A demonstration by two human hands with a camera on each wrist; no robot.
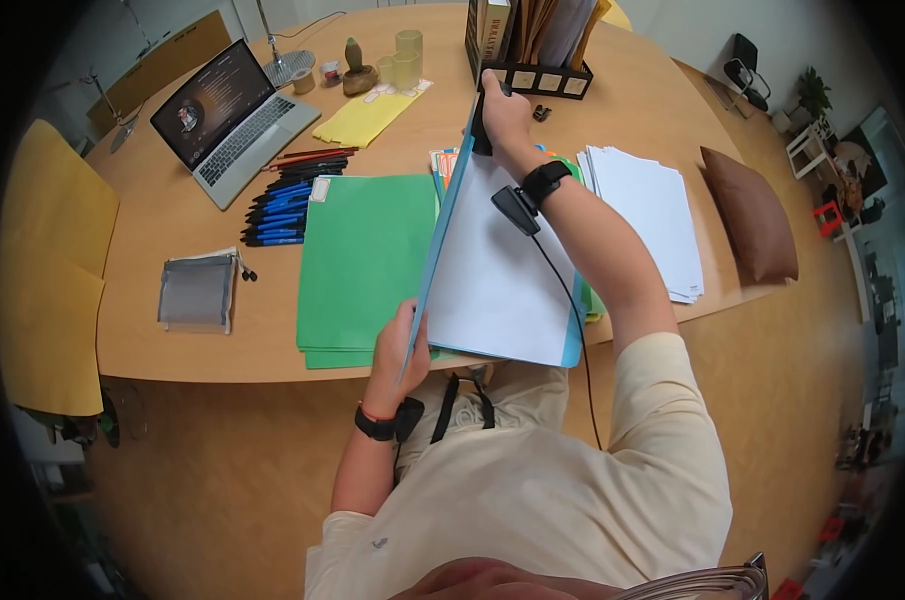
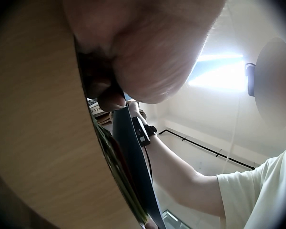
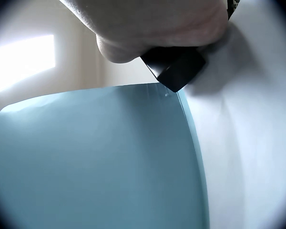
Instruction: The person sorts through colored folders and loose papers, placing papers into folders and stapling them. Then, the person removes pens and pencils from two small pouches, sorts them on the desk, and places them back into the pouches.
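A light-blue folder (image 3: 109, 148) stands opened at the table's front edge, its cover raised nearly edge-on in the head view. White paper (image 1: 503, 270) lies inside on its right half. My left hand (image 1: 398, 350) holds the cover's lower edge, with the fingers curled round it. At the far end of the fold, my right hand (image 1: 508, 115) grips a black stapler (image 3: 181, 71). The stapler's end sits right at the folder's upper edge in the right wrist view. Part of the stapler is hidden under the palm.
Green folders (image 1: 368, 265) lie stacked to the left, beside blue pens (image 1: 281, 205) and a mesh pouch (image 1: 198, 292). Farther back are a laptop (image 1: 235, 125) and a black file organizer (image 1: 548, 78). White sheets (image 1: 653, 220) and a brown cushion (image 1: 753, 220) are at the right.
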